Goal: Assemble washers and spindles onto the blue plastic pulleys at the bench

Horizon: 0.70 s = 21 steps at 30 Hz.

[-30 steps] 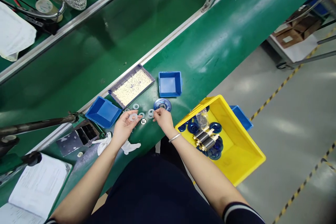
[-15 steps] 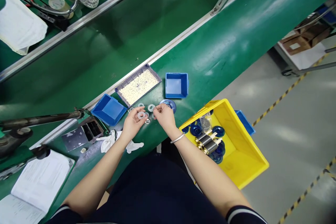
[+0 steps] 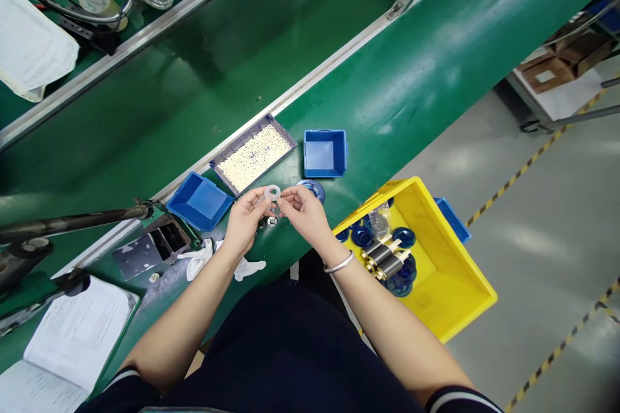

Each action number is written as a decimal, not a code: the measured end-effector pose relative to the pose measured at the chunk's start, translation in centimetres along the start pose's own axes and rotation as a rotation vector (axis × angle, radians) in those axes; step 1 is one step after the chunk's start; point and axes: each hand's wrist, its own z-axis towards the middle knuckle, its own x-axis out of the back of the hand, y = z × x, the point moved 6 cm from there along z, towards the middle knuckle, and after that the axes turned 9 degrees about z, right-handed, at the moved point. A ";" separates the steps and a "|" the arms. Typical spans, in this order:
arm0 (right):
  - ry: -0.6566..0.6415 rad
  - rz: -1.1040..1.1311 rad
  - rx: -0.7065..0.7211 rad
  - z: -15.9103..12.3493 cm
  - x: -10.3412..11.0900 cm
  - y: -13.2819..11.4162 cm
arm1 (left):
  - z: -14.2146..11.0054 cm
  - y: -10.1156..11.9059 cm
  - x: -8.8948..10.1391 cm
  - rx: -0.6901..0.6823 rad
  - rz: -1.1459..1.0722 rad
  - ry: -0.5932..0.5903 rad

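Note:
My left hand and my right hand meet over the green bench, fingertips pinched on a translucent plastic ring between them. Part of the ring is covered by the fingers. Just below the hands lies a small dark-and-white round part, too small to identify. Beyond my right fingers, a blue round disc shows, partly hidden by the hand. Behind my left hand stands a shallow tray full of tiny cream-coloured pieces.
Blue bins stand left and right of the tray. A yellow crate beside the bench holds blue discs and black cylinders. White gloves, a divided box and an open notebook lie left. A metal arm reaches in.
My hands have come together; earlier they were apart, with a ring in the left fingers and the right fingers near another ring. Both now hold a ring slightly farther up the bench.

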 end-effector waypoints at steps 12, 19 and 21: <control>-0.165 0.469 -0.126 -2.5 -0.4 -2.8 | -2.5 2.2 -2.4 0.323 -0.451 -0.300; -0.124 0.410 -0.112 -3.7 -1.1 -3.9 | -4.4 3.5 -1.6 0.070 -0.078 -0.173; -0.130 0.335 -0.068 -4.2 -1.5 -4.5 | -5.3 3.8 -1.2 -0.001 -0.002 -0.128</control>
